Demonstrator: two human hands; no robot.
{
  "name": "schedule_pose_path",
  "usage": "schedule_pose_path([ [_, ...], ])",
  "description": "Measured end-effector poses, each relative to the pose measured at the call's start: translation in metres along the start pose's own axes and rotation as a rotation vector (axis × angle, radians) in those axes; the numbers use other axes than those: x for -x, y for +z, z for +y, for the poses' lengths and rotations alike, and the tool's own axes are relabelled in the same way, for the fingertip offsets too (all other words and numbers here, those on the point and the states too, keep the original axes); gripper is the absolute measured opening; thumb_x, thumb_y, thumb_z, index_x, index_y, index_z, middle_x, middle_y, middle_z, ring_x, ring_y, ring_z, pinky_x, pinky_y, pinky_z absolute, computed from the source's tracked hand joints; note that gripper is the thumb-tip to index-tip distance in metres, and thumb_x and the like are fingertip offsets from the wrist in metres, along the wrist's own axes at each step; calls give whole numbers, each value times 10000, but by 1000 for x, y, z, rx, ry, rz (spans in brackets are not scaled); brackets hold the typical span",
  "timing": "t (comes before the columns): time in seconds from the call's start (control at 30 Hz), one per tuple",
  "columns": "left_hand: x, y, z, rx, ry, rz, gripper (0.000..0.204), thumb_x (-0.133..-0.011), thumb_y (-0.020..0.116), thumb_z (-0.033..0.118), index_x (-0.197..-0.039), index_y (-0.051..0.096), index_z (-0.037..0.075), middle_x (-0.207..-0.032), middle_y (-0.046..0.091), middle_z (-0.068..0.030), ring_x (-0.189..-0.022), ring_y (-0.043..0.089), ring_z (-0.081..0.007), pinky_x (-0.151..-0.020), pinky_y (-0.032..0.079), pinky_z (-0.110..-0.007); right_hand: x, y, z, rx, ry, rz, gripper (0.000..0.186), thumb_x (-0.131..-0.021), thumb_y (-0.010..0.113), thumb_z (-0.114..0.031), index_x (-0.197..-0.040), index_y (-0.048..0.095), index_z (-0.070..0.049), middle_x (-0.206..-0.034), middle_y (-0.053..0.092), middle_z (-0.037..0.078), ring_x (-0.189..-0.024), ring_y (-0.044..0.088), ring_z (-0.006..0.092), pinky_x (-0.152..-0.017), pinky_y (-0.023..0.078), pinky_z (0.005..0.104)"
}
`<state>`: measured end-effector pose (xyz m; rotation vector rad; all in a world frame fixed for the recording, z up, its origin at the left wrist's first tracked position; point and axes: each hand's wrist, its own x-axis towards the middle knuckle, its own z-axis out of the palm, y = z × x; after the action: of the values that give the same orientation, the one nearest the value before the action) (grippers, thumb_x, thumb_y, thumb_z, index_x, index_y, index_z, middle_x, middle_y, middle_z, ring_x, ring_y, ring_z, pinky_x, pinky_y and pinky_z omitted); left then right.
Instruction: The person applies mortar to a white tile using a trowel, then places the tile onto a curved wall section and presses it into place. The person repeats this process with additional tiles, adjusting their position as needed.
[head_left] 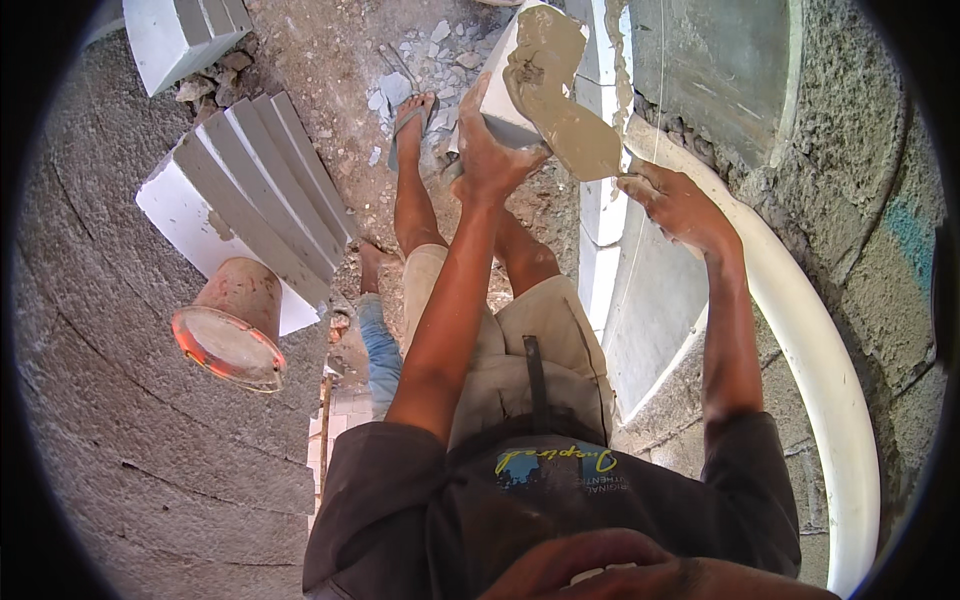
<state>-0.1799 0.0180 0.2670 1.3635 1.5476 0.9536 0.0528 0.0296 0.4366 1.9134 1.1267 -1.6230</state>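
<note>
My left hand (490, 155) is wrapped around the lower end of a white block (498, 98), which it holds up in front of the wall. Wet grey-brown mortar (545, 50) covers the block's right-hand face. My right hand (680, 205) is closed, thumb and fingers pinched at the edge of a flat, mortar-coated trowel (580, 138) that lies against the block. Mortar hides most of the trowel's blade, and its handle cannot be made out. Just right of the block stands a white strip (600, 210) on the wall, with mortar smeared along its upper part.
At left lie stepped grey-and-white moulding pieces (255, 190), with another piece (185, 40) farther off. A bucket (240, 300) with an orange rim is beside them. A curved white moulding (820, 400) and a taut string (640, 235) run at right. Rubble (440, 60) and another person's jeans-clad leg (378, 345) are nearby.
</note>
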Motion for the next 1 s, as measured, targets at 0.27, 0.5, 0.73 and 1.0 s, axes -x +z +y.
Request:
schedule_pose_path([
  [0.27, -4, 6, -13, -4, -148, -75, 1253, -517, 1021, 474, -1499, 380, 32, -1404, 508, -176, -1306, 524, -335, -1101, 448, -446, 5, -12, -1, -166, 164, 192, 479, -973, 585, -448, -1279, 692, -95, -1149, 719, 173, -1038, 646, 314, -951, 477, 423],
  [0.5, -7, 2, -13, 26, 0, -29, 1216, -527, 1007, 306, -1504, 344, 19, -1448, 477, -217, -1325, 501, -400, -1119, 421, -478, -6, -9, -33, 121, 24, 179, 450, -970, 569, -461, -1172, 723, -90, -1097, 711, 169, -1009, 660, 339, -915, 491, 415],
  [0.73, -5, -16, -22, 77, -93, -67, 1153, -570, 1008, 309, -1473, 367, -12, -1416, 465, -193, -1307, 511, -315, -1093, 451, -434, -52, -30, -9, 69, -57, 475, 438, -927, 615, -440, -1096, 758, -62, -985, 727, 143, -937, 675, 298, -873, 522, 408],
  [1.0, -12, -50, -28, 146, -160, -88, 1127, -671, 972, 238, -1482, 239, -36, -1433, 442, -204, -1310, 525, -283, -1067, 499, -417, -93, -29, 37, 81, 371, 218, 572, -857, 633, -518, -1230, 735, -96, -1195, 722, 206, -1058, 682, 368, -930, 503, 494],
])
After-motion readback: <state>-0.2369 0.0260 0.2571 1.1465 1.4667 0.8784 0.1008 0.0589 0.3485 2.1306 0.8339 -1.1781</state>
